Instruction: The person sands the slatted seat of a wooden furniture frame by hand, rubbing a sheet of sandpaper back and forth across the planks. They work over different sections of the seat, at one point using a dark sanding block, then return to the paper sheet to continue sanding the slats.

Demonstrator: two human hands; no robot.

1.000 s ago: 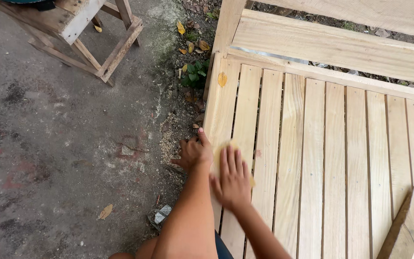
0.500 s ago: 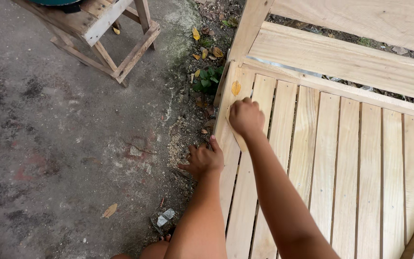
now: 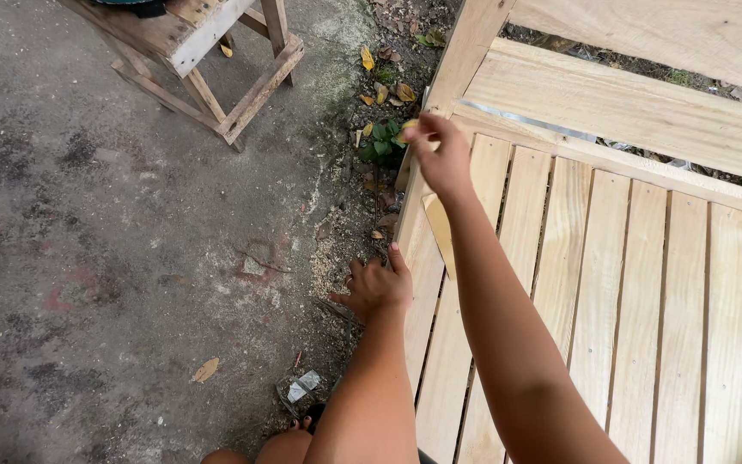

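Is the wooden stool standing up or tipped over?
Tipped. The stool leans on the concrete ground, its legs and crossbars slanting sideways, not straight down.
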